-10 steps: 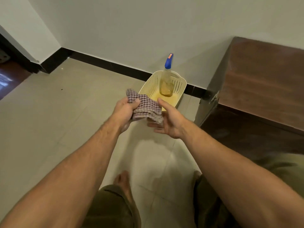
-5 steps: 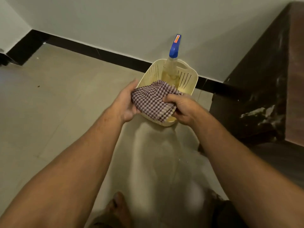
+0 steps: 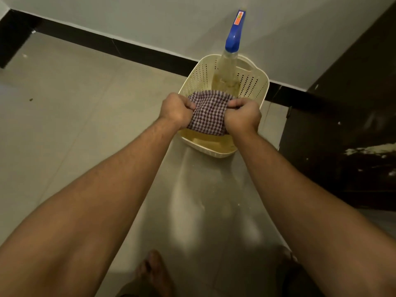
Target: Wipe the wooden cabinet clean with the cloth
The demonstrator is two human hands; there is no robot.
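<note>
Beige tiled floor [image 3: 90,129] fills most of the view, with the dark wooden cabinet [image 3: 342,129] standing at the right. A cream basket [image 3: 255,84] sits by the wall, holding a spray bottle [image 3: 232,46]. Over the basket, the left hand [image 3: 176,111] and right hand [image 3: 243,116] both clench the checked cloth [image 3: 209,115].
</note>
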